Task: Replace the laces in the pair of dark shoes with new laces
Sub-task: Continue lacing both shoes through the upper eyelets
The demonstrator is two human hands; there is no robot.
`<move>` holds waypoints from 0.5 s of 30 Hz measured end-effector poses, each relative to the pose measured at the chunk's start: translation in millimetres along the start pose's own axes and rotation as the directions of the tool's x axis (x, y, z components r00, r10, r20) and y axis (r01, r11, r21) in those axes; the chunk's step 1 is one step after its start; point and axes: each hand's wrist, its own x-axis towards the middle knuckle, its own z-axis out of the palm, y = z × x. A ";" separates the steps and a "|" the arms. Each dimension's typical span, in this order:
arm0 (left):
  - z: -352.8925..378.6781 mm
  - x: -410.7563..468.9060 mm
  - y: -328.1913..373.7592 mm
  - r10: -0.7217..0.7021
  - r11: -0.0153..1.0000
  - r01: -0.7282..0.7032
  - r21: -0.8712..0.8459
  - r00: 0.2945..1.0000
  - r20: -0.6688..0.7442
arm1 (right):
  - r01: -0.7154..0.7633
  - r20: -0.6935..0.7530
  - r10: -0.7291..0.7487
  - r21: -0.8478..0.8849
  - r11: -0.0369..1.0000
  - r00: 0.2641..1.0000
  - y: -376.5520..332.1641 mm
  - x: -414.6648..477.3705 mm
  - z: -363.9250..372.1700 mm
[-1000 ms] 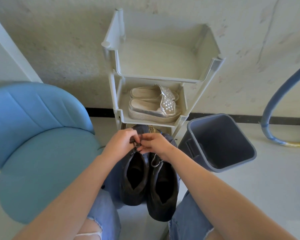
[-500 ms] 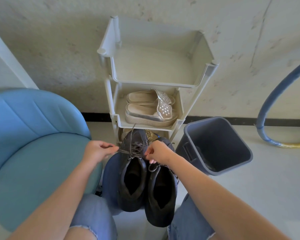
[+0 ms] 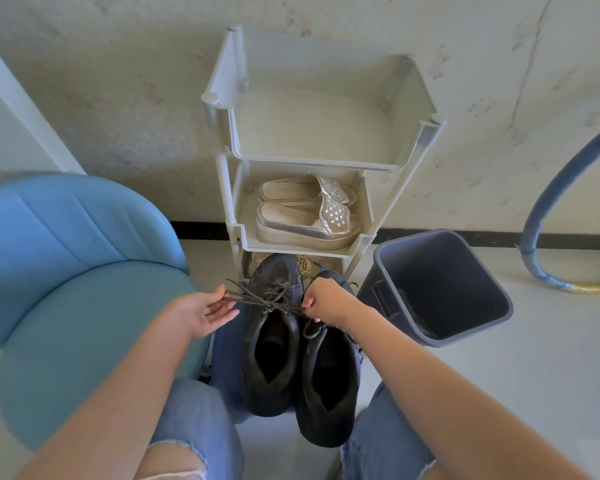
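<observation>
From the head camera we look down between our knees at the pair of dark, worn leather lace-up shoes (image 3: 293, 362). They stand side by side, touching, with their toes pointing away from us towards the wall. They rest on a dark blue surface (image 3: 226, 358); we cannot tell what it is.

A speckled grey-brown lace (image 3: 257, 300) is threaded through the eyelets of the shoe on the left and drawn out sideways across its tongue.

Our left hand (image 3: 194, 315) lies palm up just left of that shoe. Its thumb and forefinger pinch the strands of the lace, and its other fingers are loosely spread.

Our right hand (image 3: 326, 301) sits over the toe of the shoe on the right. Its fingers are curled tight and pinch the lace at the near right eyelets.

Torn light blue jeans (image 3: 194, 417) cover both knees at the bottom edge.

Behind the shoes stands a white plastic tiered shelf rack (image 3: 222, 109). On its middle shelf is a pair of silver studded platform sandals (image 3: 302, 216).

A grey plastic waste bin (image 3: 465, 327) stands just right of the rack. A padded light blue chair (image 3: 66, 271) fills the left side. A blue hose (image 3: 541, 209) curves along the floor at far right.
</observation>
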 end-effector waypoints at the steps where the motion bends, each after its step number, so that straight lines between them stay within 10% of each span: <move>1: 0.1 -1.1 0.5 -0.011 0.999 0.011 -0.046 1.000 0.006 | 0.004 0.008 -0.004 -0.002 1.000 1.000 0.5 0.2 -0.9; 15: 5.9 -1.7 -1.0 0.112 0.972 -0.120 -0.200 0.992 -0.050 | 0.036 0.035 -0.035 -0.039 0.999 0.999 4.1 -1.8 -4.8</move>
